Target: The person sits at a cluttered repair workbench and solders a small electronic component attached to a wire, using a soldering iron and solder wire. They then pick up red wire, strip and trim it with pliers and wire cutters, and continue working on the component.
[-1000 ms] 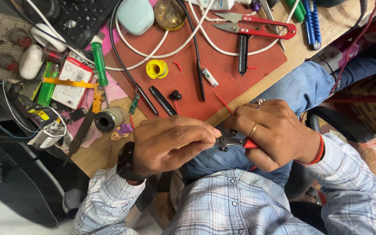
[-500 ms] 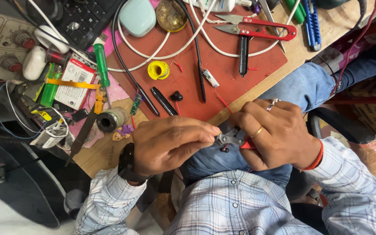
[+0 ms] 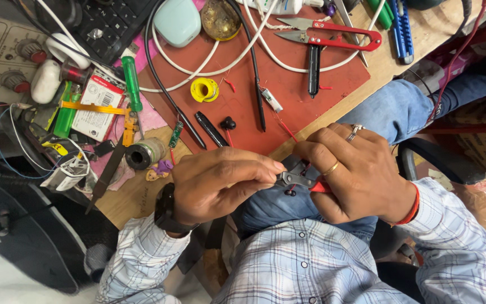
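Right hand curled round red-handled pliers, fingers pressed together on the grips – jaws pointing toward the left fingertips. Left hand pinching thumb to forefinger at the jaw tips (whatever sits in that pinch too small to tell). Small dark bit just below the jaws. Beyond the knuckles, red mat with yellow spool and red snips.

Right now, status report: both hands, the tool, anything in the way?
Right hand grips red-handled pliers. Left hand pinches at the pliers' jaws; the piece there is hidden. Small black part hangs below. Nothing blocking.
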Motion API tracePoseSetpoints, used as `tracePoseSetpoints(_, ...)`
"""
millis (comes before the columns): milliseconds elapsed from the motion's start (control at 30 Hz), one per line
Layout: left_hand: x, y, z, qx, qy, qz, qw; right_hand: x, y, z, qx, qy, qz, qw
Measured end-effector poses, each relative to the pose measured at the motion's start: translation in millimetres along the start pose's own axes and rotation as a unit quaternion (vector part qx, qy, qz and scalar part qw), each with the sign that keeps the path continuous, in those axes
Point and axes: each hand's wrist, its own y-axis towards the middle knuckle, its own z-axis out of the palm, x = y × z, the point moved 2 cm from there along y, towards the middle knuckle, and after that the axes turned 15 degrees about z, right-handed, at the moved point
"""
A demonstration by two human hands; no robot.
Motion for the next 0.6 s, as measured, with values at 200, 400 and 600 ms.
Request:
tracePoseSetpoints(200,3,-4,1,-0.015,-0.011,-0.002,1.000,-1,0,1,0.000,0.010,0.001,1.000)
tracePoseSetpoints(400,5,-6,2,-0.028,-0.029,-0.009,0.999,0,1,-3,-0.024,-0.023,-0.005,0.999)
tracePoseSetpoints(600,5,-5,2,-0.037,-0.052,-0.050,0.997,-3,4,-12,-0.029,-0.052,-0.009,0.998)
